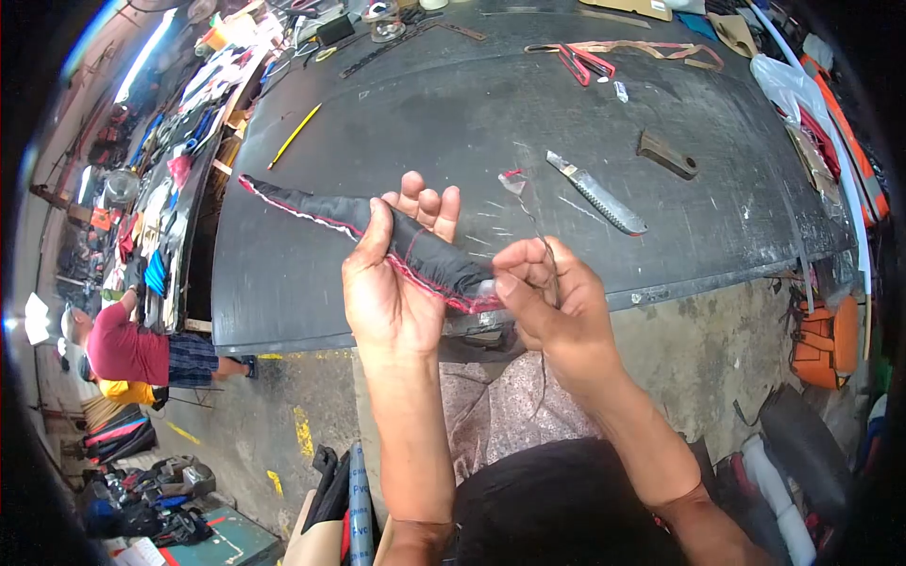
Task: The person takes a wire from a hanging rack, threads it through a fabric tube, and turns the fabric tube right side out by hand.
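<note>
A long, narrow piece of black fabric (429, 253) with red and white edging lies across my left hand (396, 269). The thumb of that hand presses on the fabric from above while its fingers support it from below. My right hand (552, 288) is closed in a pinch at the fabric's right end, where a small pale patch shows. A thin dark cord (541, 226) passes through my right hand, running up toward a small clear scrap with red on it (512, 179) on the table and hanging down below the hand.
On the dark table (425, 123) are a box cutter (599, 196), a yellow pencil (294, 136), a flat metal tool (667, 156) and red-handled scissors (583, 64). A person in a red shirt (130, 344) stands at far left. An orange bag (823, 344) is at right.
</note>
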Demonstrator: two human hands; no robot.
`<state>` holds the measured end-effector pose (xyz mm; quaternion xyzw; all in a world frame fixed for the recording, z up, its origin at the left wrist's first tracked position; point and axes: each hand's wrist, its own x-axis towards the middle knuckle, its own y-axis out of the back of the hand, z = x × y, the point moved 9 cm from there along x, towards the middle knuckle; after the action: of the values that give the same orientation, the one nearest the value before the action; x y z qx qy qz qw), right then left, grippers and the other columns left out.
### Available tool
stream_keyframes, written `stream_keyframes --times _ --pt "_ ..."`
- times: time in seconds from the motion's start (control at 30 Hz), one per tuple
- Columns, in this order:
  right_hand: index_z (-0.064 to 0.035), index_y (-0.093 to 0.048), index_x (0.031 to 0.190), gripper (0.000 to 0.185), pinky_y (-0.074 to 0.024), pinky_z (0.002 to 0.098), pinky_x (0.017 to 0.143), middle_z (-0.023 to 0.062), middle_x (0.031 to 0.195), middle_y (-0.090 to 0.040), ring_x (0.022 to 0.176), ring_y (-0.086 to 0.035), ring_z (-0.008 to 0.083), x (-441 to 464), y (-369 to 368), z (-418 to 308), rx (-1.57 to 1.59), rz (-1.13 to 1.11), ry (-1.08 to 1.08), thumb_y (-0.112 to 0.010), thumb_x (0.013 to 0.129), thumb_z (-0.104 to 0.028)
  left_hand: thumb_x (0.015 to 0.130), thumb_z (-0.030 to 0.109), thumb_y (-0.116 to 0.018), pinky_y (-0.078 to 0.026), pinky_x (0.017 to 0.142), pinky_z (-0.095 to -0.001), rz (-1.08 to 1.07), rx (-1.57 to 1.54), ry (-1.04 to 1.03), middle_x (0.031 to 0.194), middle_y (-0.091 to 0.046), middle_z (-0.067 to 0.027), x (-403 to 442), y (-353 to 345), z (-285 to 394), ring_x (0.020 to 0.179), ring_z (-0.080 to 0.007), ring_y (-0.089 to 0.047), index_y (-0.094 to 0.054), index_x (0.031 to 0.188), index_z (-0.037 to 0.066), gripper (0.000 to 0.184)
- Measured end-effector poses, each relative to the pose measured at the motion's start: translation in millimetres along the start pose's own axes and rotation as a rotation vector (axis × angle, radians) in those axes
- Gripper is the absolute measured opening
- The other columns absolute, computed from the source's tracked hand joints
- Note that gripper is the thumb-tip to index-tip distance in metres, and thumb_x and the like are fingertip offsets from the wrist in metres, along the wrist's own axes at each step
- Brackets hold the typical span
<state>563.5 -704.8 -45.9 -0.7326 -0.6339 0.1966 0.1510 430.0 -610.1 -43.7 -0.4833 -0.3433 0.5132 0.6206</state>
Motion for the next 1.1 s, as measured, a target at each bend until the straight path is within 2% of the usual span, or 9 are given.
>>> stream_keyframes --times 0.1,0.2,0.23,0.33,0.47,0.63,0.77,0.87,1.1 --pt "-0.0026 -0.063 0.106 0.008 -0.0264 0.0188 0.048 -0.0050 0.085 -0.057 0.057 -0.038 -0.0022 2.3 -0.1 7.6 0.062 -0.002 -0.081 -0.065 0.099 -0.006 0.107 0.018 -0.054 -0.049 0.112 -0.0521 -0.007 0.040 -0.029 0.119 -0.065 -0.0183 -0.8 -1.3 3.2 0.109 -0.0299 -0.065 -0.059 0.107 -0.002 0.020" --pt "-0.0025 -0.062 0.107 0.009 -0.0227 0.0198 0.046 -0.0065 0.080 -0.054 0.053 -0.033 -0.0020 6.8 -8.1 -1.7 -0.270 -0.058 0.213 -0.064 0.100 -0.008 0.107 0.018 -0.053 -0.049 0.111 -0.0530 -0.076 0.155 -0.074 0.122 -0.065 -0.0199 -2.2 -9.5 3.5 0.110 -0.0300 -0.066 -0.060 0.107 -0.002 0.021" --pt "-0.0025 -0.062 0.107 0.009 -0.0227 0.0198 0.046 -0.0065 0.080 -0.054 0.053 -0.033 -0.0020 5.6 -7.3 -2.8 -0.268 -0.056 0.211 -0.064 0.100 -0.008 0.107 0.018 -0.053 -0.049 0.111 -0.0530 -0.074 0.157 -0.071 0.122 -0.065 -0.0199 -2.0 -8.6 3.1 0.110 -0.0300 -0.066 -0.060 0.107 -0.002 0.021" --pt "-0.0026 -0.062 0.109 0.012 -0.0226 0.0202 0.045 -0.0073 0.077 -0.051 0.051 -0.031 -0.0013 2.5 -7.5 8.5 0.002 -0.088 -0.027 -0.066 0.100 -0.010 0.107 0.018 -0.051 -0.050 0.110 -0.0538 -0.037 0.106 0.000 0.120 -0.066 -0.0204 0.8 -1.9 -0.2 0.108 -0.0316 -0.067 -0.060 0.106 -0.001 0.020" --pt "-0.0027 -0.062 0.109 0.013 -0.0221 0.0204 0.045 -0.0075 0.075 -0.050 0.049 -0.030 -0.0008 0.4 -8.9 19.8 0.149 -0.103 -0.189 -0.067 0.100 -0.011 0.107 0.019 -0.051 -0.051 0.107 -0.0540 -0.003 0.154 0.077 0.119 -0.067 -0.0196 8.1 0.7 -12.4 0.108 -0.0330 -0.067 -0.061 0.105 0.002 0.020" --pt "-0.0022 -0.062 0.112 0.014 -0.0215 0.0202 0.045 -0.0071 0.075 -0.050 0.049 -0.030 -0.0008 5.2 1.0 21.5 0.234 -0.037 -0.237 -0.065 0.099 -0.008 0.107 0.022 -0.052 -0.053 0.104 -0.0538 -0.024 0.213 0.123 0.120 -0.068 -0.0190 12.5 5.9 -17.3 0.109 -0.0345 -0.067 -0.061 0.104 0.004 0.020" --pt "-0.0011 -0.062 0.117 0.019 -0.0219 0.0198 0.044 -0.0045 0.078 -0.056 0.049 -0.031 -0.0011 6.8 -3.1 27.0 0.449 -0.148 -0.230 -0.064 0.099 -0.005 0.107 0.024 -0.052 -0.054 0.101 -0.0532 0.005 0.184 0.126 0.121 -0.068 -0.0187 13.7 9.8 -20.3 0.108 -0.0351 -0.068 -0.061 0.104 0.005 0.022" --pt "-0.0002 -0.061 0.122 0.024 -0.0233 0.0190 0.044 -0.0009 0.084 -0.063 0.051 -0.033 -0.0013 5.0 -7.7 19.4 0.310 -0.107 -0.168 -0.062 0.098 -0.002 0.108 0.025 -0.051 -0.055 0.100 -0.0526 0.024 0.176 0.089 0.121 -0.068 -0.0185 13.8 11.1 -20.6 0.106 -0.0359 -0.068 -0.061 0.105 0.005 0.023" --pt "0.0007 -0.062 0.119 0.020 -0.0258 0.0182 0.046 -0.0001 0.089 -0.066 0.055 -0.039 -0.0020 9.2 -11.1 13.7 0.131 -0.074 0.053 -0.062 0.099 -0.001 0.108 0.035 -0.051 -0.058 0.094 -0.0499 0.081 0.341 0.006 0.117 -0.069 -0.0200 13.1 20.9 -19.6 0.103 -0.0345 -0.070 -0.059 0.106 0.005 0.031"
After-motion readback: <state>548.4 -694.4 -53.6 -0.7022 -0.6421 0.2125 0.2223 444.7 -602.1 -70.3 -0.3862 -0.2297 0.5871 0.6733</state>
